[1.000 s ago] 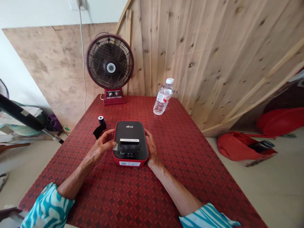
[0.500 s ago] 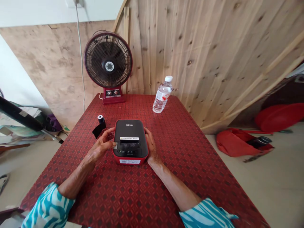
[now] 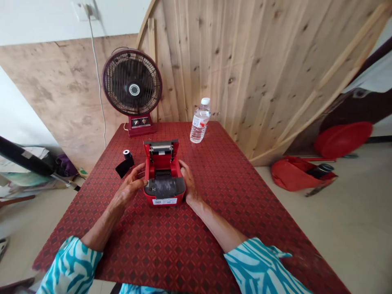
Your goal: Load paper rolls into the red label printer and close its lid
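Observation:
In the middle of the table sits a small red and black label printer [image 3: 165,201], its lid [image 3: 161,148] raised and tilted back. Inside, the red compartment shows, and a dark strip of paper [image 3: 165,187] lies over the front edge. My left hand [image 3: 131,184] grips the printer's left side, thumb at the front corner by the lid catch. Along the opposite side my right hand [image 3: 190,181] holds the casing, its fingers partly hidden behind it. A small roll of black paper [image 3: 126,161], partly unrolled, stands just beyond my left hand.
A dark red fan [image 3: 134,87] stands at the table's back left. A clear water bottle [image 3: 200,121] stands at the back, right of the fan. Wooden boards [image 3: 232,61] rise behind the patterned red table [image 3: 214,163]. On the floor to the right lies a red bag [image 3: 289,173].
The printer's lid has swung up, showing its inside and the dark paper strip. Both hands stay at its sides. The camera view has shifted slightly.

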`<move>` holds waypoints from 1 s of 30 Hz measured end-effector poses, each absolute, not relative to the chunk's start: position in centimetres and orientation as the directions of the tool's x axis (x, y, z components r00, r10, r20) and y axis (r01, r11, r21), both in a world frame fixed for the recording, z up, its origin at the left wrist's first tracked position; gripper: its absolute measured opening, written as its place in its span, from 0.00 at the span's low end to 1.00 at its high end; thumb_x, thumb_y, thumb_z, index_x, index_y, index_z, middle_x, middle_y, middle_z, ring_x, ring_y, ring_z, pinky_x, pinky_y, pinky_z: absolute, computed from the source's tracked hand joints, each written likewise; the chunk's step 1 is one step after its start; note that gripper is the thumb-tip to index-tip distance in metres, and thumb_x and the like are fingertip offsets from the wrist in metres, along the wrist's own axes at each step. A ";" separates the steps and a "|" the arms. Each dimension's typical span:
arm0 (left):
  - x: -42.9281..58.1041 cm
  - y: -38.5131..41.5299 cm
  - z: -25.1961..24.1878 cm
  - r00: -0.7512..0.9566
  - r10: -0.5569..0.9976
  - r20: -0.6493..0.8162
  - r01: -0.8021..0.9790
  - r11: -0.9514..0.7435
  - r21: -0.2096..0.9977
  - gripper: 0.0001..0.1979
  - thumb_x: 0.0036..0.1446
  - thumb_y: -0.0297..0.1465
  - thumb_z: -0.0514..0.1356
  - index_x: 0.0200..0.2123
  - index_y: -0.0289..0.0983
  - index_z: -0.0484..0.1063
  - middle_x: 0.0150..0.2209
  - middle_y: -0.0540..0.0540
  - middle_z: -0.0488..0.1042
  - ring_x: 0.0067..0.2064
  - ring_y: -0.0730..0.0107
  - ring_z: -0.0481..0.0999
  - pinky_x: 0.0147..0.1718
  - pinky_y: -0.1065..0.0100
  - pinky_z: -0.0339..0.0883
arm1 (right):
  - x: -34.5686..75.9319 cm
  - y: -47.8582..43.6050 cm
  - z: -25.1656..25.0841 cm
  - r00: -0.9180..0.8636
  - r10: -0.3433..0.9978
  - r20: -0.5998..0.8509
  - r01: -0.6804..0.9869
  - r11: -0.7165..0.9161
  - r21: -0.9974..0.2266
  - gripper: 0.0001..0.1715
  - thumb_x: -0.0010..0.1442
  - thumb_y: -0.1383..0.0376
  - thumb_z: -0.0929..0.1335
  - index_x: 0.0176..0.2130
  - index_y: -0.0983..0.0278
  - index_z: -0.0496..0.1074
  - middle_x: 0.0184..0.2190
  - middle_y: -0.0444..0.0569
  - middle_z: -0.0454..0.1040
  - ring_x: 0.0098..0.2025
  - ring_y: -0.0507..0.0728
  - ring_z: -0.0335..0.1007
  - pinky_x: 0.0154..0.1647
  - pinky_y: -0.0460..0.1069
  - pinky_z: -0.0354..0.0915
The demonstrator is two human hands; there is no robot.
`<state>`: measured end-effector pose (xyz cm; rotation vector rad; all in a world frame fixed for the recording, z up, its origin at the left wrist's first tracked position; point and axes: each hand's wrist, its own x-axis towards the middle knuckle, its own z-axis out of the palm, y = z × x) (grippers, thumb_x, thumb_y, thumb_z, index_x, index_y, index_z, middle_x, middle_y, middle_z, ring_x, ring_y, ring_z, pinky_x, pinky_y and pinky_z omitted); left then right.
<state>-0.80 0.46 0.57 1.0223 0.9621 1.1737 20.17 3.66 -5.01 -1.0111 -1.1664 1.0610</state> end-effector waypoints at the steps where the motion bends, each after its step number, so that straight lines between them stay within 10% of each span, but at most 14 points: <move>1: -0.9 0.5 0.6 0.142 0.988 -0.061 -0.254 0.096 0.962 0.34 0.41 0.30 0.66 0.56 0.40 0.68 0.56 0.41 0.71 0.60 0.49 0.66 0.51 0.59 0.64 | 20.1 3.7 -5.0 0.084 0.975 0.204 -0.110 0.213 -0.971 0.30 0.62 0.46 0.61 0.57 0.58 0.68 0.59 0.49 0.68 0.62 0.59 0.61 0.65 0.57 0.57; 30: -1.3 -0.1 1.1 0.170 0.986 0.001 -0.188 0.031 0.982 0.33 0.49 0.34 0.66 0.59 0.38 0.66 0.58 0.38 0.71 0.60 0.48 0.67 0.56 0.53 0.63 | 19.9 3.6 -4.4 0.087 0.985 0.149 -0.171 0.162 -0.972 0.30 0.60 0.45 0.63 0.56 0.56 0.69 0.59 0.48 0.70 0.62 0.60 0.63 0.65 0.57 0.56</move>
